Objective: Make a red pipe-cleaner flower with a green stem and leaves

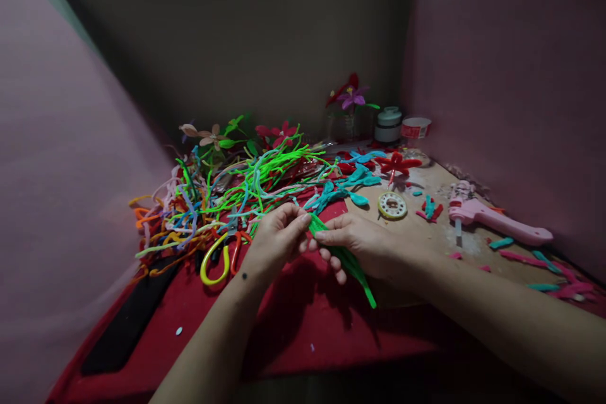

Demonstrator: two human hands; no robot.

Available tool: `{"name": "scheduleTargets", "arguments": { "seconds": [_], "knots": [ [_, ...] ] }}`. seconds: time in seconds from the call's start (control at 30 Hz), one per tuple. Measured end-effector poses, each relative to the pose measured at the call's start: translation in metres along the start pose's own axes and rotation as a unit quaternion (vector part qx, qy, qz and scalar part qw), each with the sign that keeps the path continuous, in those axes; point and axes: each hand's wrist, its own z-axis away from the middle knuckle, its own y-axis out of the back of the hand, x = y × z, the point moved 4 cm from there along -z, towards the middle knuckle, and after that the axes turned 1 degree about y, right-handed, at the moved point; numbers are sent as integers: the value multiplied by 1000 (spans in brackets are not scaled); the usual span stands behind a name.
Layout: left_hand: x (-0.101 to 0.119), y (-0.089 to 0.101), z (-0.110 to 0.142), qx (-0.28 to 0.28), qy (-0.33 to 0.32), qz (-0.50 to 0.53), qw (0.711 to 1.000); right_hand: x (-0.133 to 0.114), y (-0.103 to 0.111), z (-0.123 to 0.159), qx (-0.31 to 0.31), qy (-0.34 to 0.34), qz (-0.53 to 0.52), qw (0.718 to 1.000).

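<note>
A bundle of green pipe cleaners [353, 265] runs slantwise between my hands, its lower end hanging out to the right above the red cloth. My left hand [284, 227] pinches the upper end between thumb and forefinger. Just beside it, my right hand [355, 240] is closed around the middle of the bundle, thumb on top and fingertips showing beneath. Behind my hands lies a loose heap of bright green pipe cleaners [274, 170]. Scissors with a yellow handle loop [215, 265] rest left of my left hand.
Mixed coloured pipe cleaners [175, 221] pile up at left, near a black strip [127, 322]. To the right, a board [426, 271] carries a pink glue gun [497, 221], a round dial [392, 205] and fuzzy scraps. Finished-looking fuzzy flowers [353, 96] and a lidded jar [388, 125] stand behind.
</note>
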Motion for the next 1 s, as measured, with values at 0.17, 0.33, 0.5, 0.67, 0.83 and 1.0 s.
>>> {"name": "scheduleTargets", "arguments": {
  "seconds": [0.17, 0.33, 0.5, 0.67, 0.83, 1.0],
  "knots": [
    [2, 3, 0, -41, -5, 4, 999, -2, 0, 2, -34, 8, -12, 999],
    [0, 2, 2, 78, -58, -85, 992, 0, -2, 3, -51, -29, -10, 998],
    [3, 4, 5, 167, -126, -162, 964, 4, -4, 2, -46, -49, -19, 998],
    [-2, 7, -3, 75, 3, -15, 997, 8, -3, 1, -74, -68, -17, 995],
    [-1, 5, -4, -20, -5, 92, 996, 5, -3, 2, -64, -62, -9, 996],
    [-2, 6, -5, -70, 11, 72, 995, 6, -6, 2, -80, -55, -25, 995]
  ]
}}
